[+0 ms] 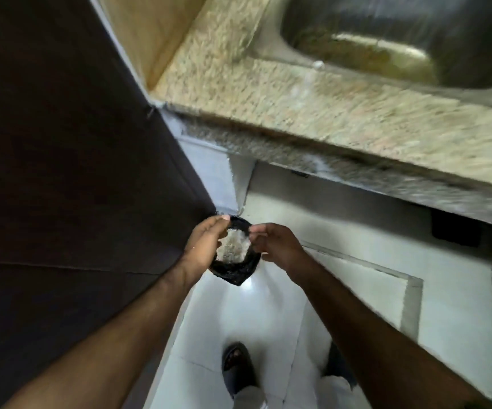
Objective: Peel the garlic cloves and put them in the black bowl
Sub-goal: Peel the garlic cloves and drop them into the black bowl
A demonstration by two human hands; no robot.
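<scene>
Garlic skins (233, 248), pale and flaky, are lying in a black bag (236, 268) low over the floor (268, 314); left hand (205, 246) and right hand (275, 246) are each pinching its rim, likely holding it wide. Worktop (327, 113) far right.

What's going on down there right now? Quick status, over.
Both hands, left and right, pinch open a black bag above the floor. Pale scraps inside, blurred. No black bowl in view. Nothing in the way.
</scene>
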